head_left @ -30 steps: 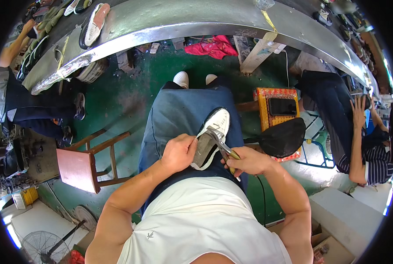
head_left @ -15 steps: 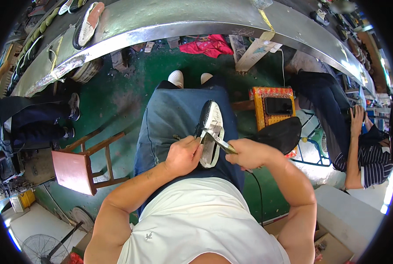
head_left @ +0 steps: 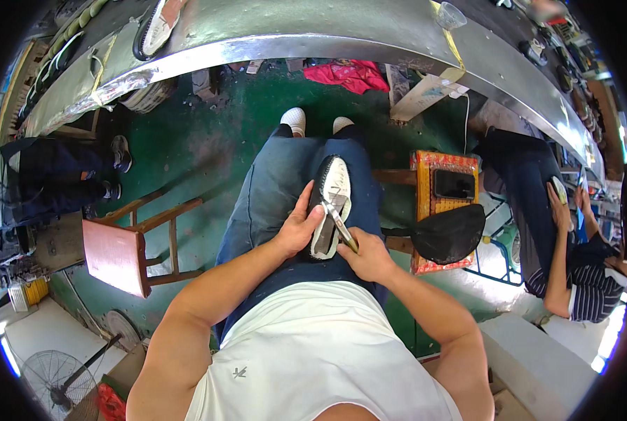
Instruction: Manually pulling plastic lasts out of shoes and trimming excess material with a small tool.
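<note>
A white and black shoe (head_left: 336, 175) lies on my lap, toe pointing away from me. My left hand (head_left: 299, 226) grips its left side, with the fingers stretched along the edge and the thumb near the opening. In my right hand (head_left: 367, 256) is a pair of metal pliers (head_left: 338, 219), held by its yellowish-green handle. The tips of the pliers rest at the front of the shoe's opening, where pale threads show. My palm hides the end of the handle.
A metal workbench (head_left: 292, 48) curves across the far side, with another shoe (head_left: 158, 31) on it. On the right, a stool (head_left: 423, 175) carries a phone (head_left: 454, 184) and a black hand fan (head_left: 450, 235). A wooden stool (head_left: 113, 256) stands left. Co-workers are at both sides.
My right hand has come lower and closer to the shoe, bringing the pliers more upright. My left fingers have straightened along the shoe's side. The view has shifted slightly.
</note>
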The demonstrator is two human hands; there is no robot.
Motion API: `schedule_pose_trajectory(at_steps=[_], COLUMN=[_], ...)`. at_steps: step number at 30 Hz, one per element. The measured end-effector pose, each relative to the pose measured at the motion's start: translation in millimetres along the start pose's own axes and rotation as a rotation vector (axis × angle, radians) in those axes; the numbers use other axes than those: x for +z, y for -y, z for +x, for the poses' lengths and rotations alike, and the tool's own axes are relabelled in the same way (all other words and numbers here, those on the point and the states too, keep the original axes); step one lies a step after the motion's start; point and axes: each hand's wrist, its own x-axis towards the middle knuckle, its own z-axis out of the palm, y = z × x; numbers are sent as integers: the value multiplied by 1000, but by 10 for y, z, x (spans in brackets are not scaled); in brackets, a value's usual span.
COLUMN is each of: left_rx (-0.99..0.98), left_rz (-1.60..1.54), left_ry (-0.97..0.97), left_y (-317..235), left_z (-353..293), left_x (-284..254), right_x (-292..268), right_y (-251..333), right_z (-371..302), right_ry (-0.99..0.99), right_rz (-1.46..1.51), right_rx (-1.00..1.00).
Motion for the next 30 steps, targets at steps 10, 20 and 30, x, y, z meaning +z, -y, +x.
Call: schedule_pose_trajectory(at_steps=[10, 20, 30], left_rx=[103, 327, 177], left_rz=[207, 1028, 1254], left_ry=[-110, -123, -27], left_y=[116, -157, -379], left_z=[63, -9, 48], left_x=[92, 133, 289], right_x=[-751, -546, -682], right_y=[148, -297, -175], right_z=[371, 394, 547], right_ry=[69, 245, 56], right_rz=[-504, 167, 239], right_rx=[-209, 67, -64])
